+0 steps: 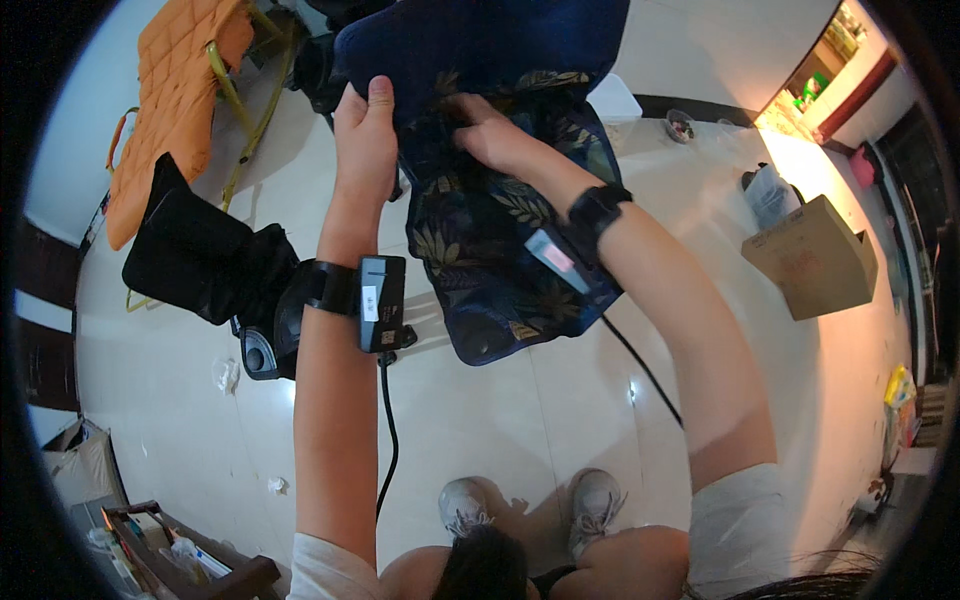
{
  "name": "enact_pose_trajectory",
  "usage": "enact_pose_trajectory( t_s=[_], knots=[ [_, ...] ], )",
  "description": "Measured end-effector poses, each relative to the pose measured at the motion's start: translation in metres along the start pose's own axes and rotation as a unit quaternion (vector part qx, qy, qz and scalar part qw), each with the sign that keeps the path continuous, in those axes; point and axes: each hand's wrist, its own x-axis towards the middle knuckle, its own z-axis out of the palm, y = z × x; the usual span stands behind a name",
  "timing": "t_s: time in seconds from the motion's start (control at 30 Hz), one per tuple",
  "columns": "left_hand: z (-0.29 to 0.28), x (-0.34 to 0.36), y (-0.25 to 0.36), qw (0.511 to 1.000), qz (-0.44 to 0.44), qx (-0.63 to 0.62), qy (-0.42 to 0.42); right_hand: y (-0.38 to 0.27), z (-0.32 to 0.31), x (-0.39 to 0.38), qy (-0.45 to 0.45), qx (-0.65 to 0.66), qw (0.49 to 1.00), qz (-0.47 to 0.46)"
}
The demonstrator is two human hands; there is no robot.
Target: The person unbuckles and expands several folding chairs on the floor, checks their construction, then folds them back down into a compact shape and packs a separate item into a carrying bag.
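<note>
Chair with quilted orange padding and yellow legs stands at the upper left, and below it is a black fabric piece. The left hand, thumb up, grasps the left edge of a dark blue cloth printed with leaves; a small black box is strapped to its wrist. The cloth spreads through the upper middle of the view, over the pale tiled floor. The right hand reaches across the printed side, its fingertips lost in dark folds, so I cannot tell whether they pinch anything. A black strap circles that wrist. Farther right, a clear bowl and a cardboard box sit apart.
</note>
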Motion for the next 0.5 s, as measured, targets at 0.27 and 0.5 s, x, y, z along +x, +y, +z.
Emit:
enact_pose_trajectory(
  t_s=[0.27, 0.5],
  knots=[
    [-0.008, 0.004, 0.003, 0.999, 0.008, 0.035, -0.001, -0.012, -0.011, -0.027, 0.048, 0.234, 0.954, 0.182],
    [0.005, 0.002, -0.008, 0.999, -0.026, -0.018, 0.002, 0.003, -0.003, -0.015, -0.040, -0.030, 0.972, 0.229]
  ],
)
